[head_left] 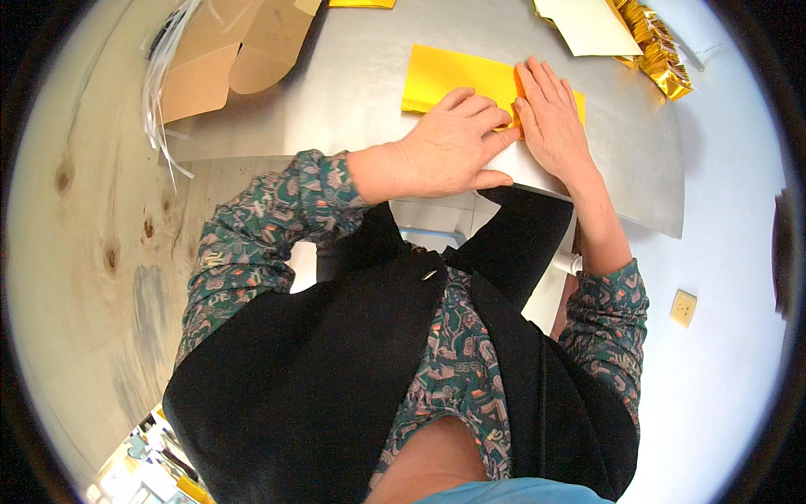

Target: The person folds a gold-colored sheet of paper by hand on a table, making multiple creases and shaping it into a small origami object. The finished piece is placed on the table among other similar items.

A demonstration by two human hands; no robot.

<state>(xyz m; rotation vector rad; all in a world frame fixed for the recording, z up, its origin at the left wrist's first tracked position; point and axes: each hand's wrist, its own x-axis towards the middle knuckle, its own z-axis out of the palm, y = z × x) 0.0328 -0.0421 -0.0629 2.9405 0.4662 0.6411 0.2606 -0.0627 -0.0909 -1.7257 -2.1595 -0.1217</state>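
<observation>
Two bare hands lie flat on a yellow sheet (445,77) near the front edge of a grey metal table (361,76). The left hand (449,149) lies palm down with its fingers close together and stretched toward the right, the thumb held along the table's near edge; its fingertips rest on the lower right part of the sheet. The right hand (550,118) lies just beside it, also palm down, its fingers straight and only slightly apart, pointing away from the body and covering the right end of the sheet. The two hands touch where the left fingertips meet the side of the right hand. Neither hand pinches anything; both press down on the sheet. Under the hands a white surface shows at the table's edge, but what it is cannot be told.

Both forearms wear patterned green sleeves, and a black vest covers the chest below.

At the far left of the table lie folded brown cardboard pieces (222,59), with a bundle of white plastic strips (159,84) hanging over the edge beside them. At the far right a cream sheet (588,25) lies on top of a heap of shiny gold foil (663,55), well apart from the hands.
</observation>
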